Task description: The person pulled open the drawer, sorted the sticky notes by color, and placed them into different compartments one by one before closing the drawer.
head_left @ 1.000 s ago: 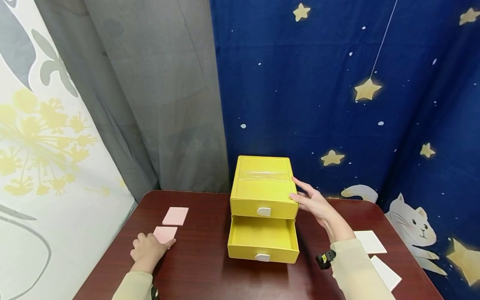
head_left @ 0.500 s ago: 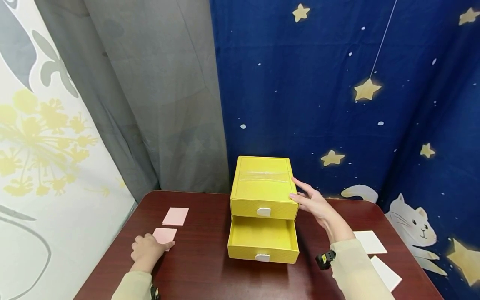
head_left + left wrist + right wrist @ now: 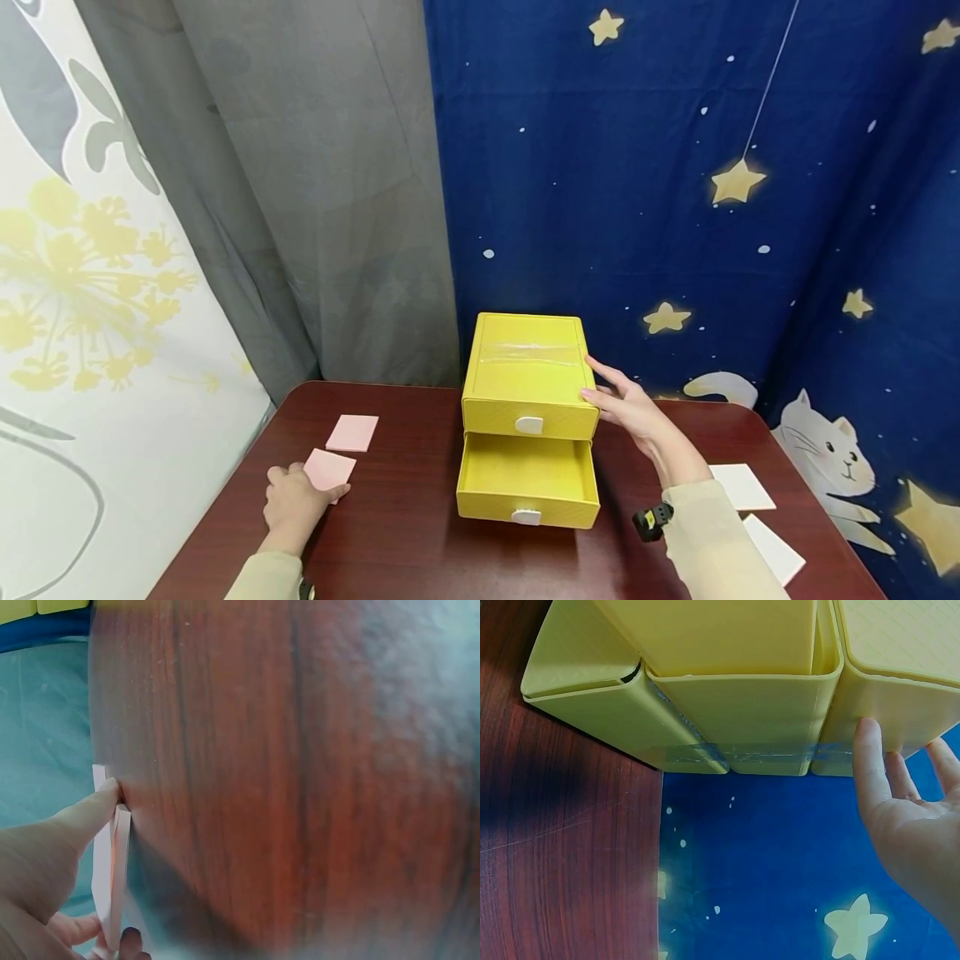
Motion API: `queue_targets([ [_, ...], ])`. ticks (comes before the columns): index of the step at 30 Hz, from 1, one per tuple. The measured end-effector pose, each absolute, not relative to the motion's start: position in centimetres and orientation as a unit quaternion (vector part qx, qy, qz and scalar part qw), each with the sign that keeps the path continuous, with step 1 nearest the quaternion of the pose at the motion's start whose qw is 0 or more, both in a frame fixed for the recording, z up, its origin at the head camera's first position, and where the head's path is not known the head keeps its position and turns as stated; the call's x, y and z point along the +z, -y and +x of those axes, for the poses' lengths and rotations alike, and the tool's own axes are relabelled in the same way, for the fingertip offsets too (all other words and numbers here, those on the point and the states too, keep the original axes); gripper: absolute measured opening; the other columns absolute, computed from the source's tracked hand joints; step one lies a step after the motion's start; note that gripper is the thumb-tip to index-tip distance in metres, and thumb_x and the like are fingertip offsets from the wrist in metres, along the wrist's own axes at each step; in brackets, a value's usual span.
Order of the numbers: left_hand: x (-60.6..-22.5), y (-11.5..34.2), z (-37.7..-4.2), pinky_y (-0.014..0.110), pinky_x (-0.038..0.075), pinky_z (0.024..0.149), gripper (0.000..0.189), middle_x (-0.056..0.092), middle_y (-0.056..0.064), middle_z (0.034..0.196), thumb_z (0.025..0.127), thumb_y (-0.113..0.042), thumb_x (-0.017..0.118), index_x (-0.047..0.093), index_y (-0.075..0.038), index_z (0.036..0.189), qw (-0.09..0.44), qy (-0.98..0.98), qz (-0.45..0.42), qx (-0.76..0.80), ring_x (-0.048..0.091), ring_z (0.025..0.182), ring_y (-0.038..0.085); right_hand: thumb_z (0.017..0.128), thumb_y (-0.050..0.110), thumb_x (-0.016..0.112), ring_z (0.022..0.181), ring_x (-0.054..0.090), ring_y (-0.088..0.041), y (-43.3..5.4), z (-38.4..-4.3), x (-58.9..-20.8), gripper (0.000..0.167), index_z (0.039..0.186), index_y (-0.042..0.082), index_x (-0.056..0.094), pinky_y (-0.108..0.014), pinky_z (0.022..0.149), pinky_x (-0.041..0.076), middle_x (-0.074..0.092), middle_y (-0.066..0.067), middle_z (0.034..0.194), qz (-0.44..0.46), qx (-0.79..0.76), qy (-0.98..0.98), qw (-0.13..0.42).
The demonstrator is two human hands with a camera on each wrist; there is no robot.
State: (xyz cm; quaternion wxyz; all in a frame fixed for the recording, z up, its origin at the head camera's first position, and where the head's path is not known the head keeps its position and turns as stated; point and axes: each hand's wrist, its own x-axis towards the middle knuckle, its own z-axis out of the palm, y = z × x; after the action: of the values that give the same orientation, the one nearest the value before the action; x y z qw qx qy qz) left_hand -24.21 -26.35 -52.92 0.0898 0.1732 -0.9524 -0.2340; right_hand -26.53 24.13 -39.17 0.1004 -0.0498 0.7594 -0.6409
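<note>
On the left of the table my left hand (image 3: 295,502) pinches a pink square note pad (image 3: 330,468), its thumb at the near edge. In the left wrist view, that pad (image 3: 118,881) stands edge-on between thumb and fingers. A second pink pad (image 3: 352,432) lies just beyond it. My right hand (image 3: 633,410) rests against the right side of a yellow drawer cabinet (image 3: 529,340). The right wrist view shows its extended fingers (image 3: 870,761) touching the top tier's side. The pulled-out drawer (image 3: 528,471) shows a bare inside, below a closed top drawer (image 3: 487,417).
Two white square pads (image 3: 738,486) lie on the right of the dark red table (image 3: 405,533), beside the right forearm. A blue star-patterned curtain (image 3: 637,167) and a grey curtain (image 3: 337,208) hang close behind the table. Clear tape (image 3: 528,353) crosses the cabinet top.
The pink pad in my left hand has tilted slightly and its far edge has shifted up in the head view. My right hand and the cabinet stay the same.
</note>
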Motion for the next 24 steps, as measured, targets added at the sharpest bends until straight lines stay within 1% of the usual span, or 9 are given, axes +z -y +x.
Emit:
queue_targets([
  [3,-53.0,26.3,-24.3,0.060,0.044,0.063,0.090,0.032,0.031,0.106,0.061,-0.041,0.085,0.042,0.011,0.121,0.108,0.949,0.168,-0.244,0.046,0.092,0.055,0.088,0.035,0.065,0.135,0.037,-0.035,-24.2,-26.5,-39.1,0.076,0.151,0.031,0.022,-0.053,0.107,0.033,0.021,-0.016,0.155,-0.050,-0.641,-0.759,0.100],
  [5,-53.0,26.3,-24.3,0.059,0.044,0.062,0.085,0.033,0.031,0.108,0.063,-0.034,0.085,0.041,0.007,0.122,0.119,0.946,0.163,-0.254,0.049,0.090,0.055,0.088,0.035,0.066,0.134,0.038,-0.035,-24.2,-26.4,-39.1,0.076,0.151,0.031,0.022,-0.052,0.107,0.034,0.020,-0.015,0.155,-0.050,-0.641,-0.760,0.099],
  [10,-52.8,26.1,-24.5,0.058,0.045,0.062,0.068,0.039,0.028,0.113,0.070,-0.020,0.079,0.044,0.000,0.124,0.140,0.944,0.145,-0.260,0.053,0.090,0.052,0.088,0.034,0.066,0.132,0.042,-0.033,-24.2,-26.4,-39.1,0.076,0.151,0.031,0.023,-0.048,0.105,0.039,0.018,-0.014,0.155,-0.052,-0.640,-0.760,0.099],
  [14,-52.3,25.8,-24.5,0.059,0.045,0.064,0.057,0.044,0.027,0.115,0.075,-0.015,0.071,0.048,-0.004,0.125,0.150,0.949,0.133,-0.242,0.053,0.095,0.049,0.089,0.034,0.065,0.132,0.041,-0.033,-24.2,-26.4,-39.1,0.075,0.151,0.031,0.023,-0.048,0.105,0.038,0.020,-0.015,0.155,-0.054,-0.641,-0.759,0.098],
  [20,-51.6,25.3,-24.3,0.056,0.045,0.054,0.043,0.051,0.022,0.113,0.081,-0.010,0.058,0.056,-0.010,0.124,0.167,0.951,0.126,-0.228,0.056,0.092,0.047,0.089,0.034,0.065,0.134,0.038,-0.035,-24.2,-26.4,-39.2,0.075,0.151,0.031,0.023,-0.051,0.106,0.035,0.017,-0.014,0.156,-0.054,-0.642,-0.759,0.097],
  [24,-51.4,25.2,-24.1,0.056,0.045,0.055,0.038,0.053,0.020,0.113,0.084,-0.011,0.055,0.058,-0.011,0.122,0.175,0.951,0.122,-0.226,0.057,0.093,0.047,0.089,0.034,0.065,0.133,0.040,-0.034,-24.2,-26.4,-39.2,0.075,0.151,0.031,0.023,-0.049,0.106,0.037,0.017,-0.014,0.156,-0.054,-0.642,-0.759,0.098],
])
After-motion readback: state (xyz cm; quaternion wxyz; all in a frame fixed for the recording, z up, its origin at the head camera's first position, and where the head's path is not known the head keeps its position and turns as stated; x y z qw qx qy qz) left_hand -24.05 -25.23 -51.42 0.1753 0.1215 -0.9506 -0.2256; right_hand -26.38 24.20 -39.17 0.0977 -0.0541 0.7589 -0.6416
